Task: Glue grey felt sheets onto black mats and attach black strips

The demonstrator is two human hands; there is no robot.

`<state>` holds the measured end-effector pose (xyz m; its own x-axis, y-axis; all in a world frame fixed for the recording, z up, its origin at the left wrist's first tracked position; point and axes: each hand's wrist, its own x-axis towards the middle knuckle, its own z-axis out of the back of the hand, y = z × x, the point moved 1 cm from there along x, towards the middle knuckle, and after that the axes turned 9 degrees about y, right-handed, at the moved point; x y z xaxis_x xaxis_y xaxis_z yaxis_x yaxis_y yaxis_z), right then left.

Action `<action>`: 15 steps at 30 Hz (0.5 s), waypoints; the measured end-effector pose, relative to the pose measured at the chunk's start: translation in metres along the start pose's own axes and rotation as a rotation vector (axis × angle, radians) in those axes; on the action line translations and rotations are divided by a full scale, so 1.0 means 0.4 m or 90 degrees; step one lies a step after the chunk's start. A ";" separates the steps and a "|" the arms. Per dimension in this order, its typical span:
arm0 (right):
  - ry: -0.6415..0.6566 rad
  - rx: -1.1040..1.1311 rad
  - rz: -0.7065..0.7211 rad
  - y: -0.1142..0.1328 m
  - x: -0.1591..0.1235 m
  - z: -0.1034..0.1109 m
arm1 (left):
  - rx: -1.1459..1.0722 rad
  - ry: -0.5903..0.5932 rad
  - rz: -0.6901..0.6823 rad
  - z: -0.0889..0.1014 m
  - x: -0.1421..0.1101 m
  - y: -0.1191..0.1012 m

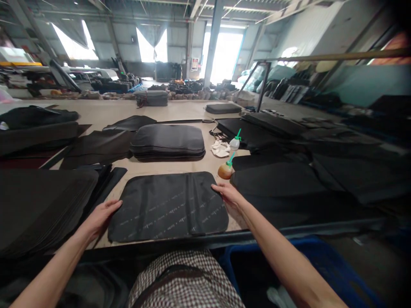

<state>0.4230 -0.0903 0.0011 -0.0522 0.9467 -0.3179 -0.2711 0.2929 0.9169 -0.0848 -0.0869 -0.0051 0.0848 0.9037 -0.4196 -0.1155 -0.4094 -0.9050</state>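
A black sheet panel (167, 209) with rounded corners and faint slanted lettering lies at the table's front edge, a few creases running across it. My left hand (102, 216) is closed on its left edge, thumb and fingers at the rim. Opposite, my right hand (228, 194) pinches the right edge near the upper corner. Just beyond the panel sits a stack of similar dark rounded panels (168, 139). Close to my right hand stands a squat bottle of amber liquid (225, 171) with a green nozzle.
A white bottle with a green nozzle (235, 142) stands beside a crumpled white cloth (220, 148). Large black sheets are piled at left (41, 205) and at right (282, 192). Below the table edge at right is a blue crate (234, 265). Further stacks lie toward the back.
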 end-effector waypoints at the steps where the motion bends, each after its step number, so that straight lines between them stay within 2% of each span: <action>1: 0.027 0.044 0.008 -0.012 -0.024 -0.010 | -0.048 0.008 0.021 -0.013 -0.019 0.008; 4: 0.079 0.202 0.043 -0.022 -0.073 -0.034 | -0.104 0.016 0.052 -0.052 -0.050 -0.002; 7: 0.097 0.259 0.095 0.034 -0.092 -0.031 | -0.095 0.035 0.017 -0.074 -0.054 -0.066; 12: 0.069 0.238 0.173 0.219 -0.077 0.031 | -0.058 0.016 -0.081 -0.059 -0.017 -0.254; 15: 0.033 0.242 0.202 0.319 0.004 0.084 | -0.068 -0.002 -0.152 -0.041 0.065 -0.379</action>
<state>0.4206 -0.0470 0.1258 -0.1262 0.9919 -0.0110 0.1359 0.0283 0.9903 -0.0486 -0.0033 0.1199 0.0945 0.9765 -0.1935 0.0128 -0.1956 -0.9806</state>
